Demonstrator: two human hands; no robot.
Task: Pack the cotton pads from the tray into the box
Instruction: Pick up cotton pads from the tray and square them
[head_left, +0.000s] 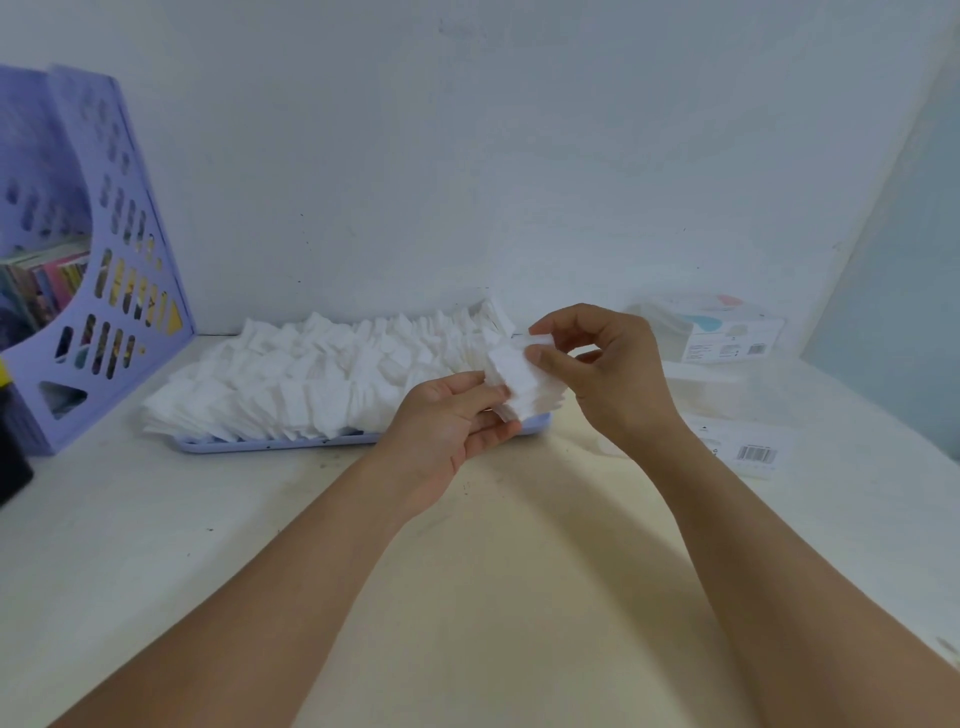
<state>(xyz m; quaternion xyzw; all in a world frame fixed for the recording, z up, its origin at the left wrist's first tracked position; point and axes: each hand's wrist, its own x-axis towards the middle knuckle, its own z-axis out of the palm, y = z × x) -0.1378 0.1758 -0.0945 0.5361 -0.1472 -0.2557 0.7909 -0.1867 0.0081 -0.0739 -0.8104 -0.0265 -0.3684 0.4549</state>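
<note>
- Bare tabletop (493, 597) nearest the camera, cream-coloured and scuffed; both forearms reach out over it.
- Left hand (457, 415): palm turned up, fingers curled under a small stack of cotton pads (524, 384), supporting it from below and at its near edge.
- Right hand (608, 364): thumb and forefinger pinch the top pad of that stack at its far corner; the other fingers are loosely bent, touching nothing I can make out.
- The stack is held in the air over the right end of the tray (270, 444), a shallow lilac one whose front rim shows below the pads.
- Remaining cotton pads (311, 379) fill the tray in overlapping rows, leaning on each other, from its left end to the hands.
- Handling judgement: pads look very light, soft and limp, with fuzzy faces that cling together. A stack should be squeezed across its flat faces, near the middle of the edges; a corner pinch lifts one pad only and lets the rest fan out.
- Right of the tray: a pale box (701, 392), overexposed; whether it is open I cannot tell. A flat piece with a barcode (748, 452) lies near it.
- Further back: a printed carton (727, 332) against the wall.
- Far left: lilac file holder (98, 270) with books inside.
</note>
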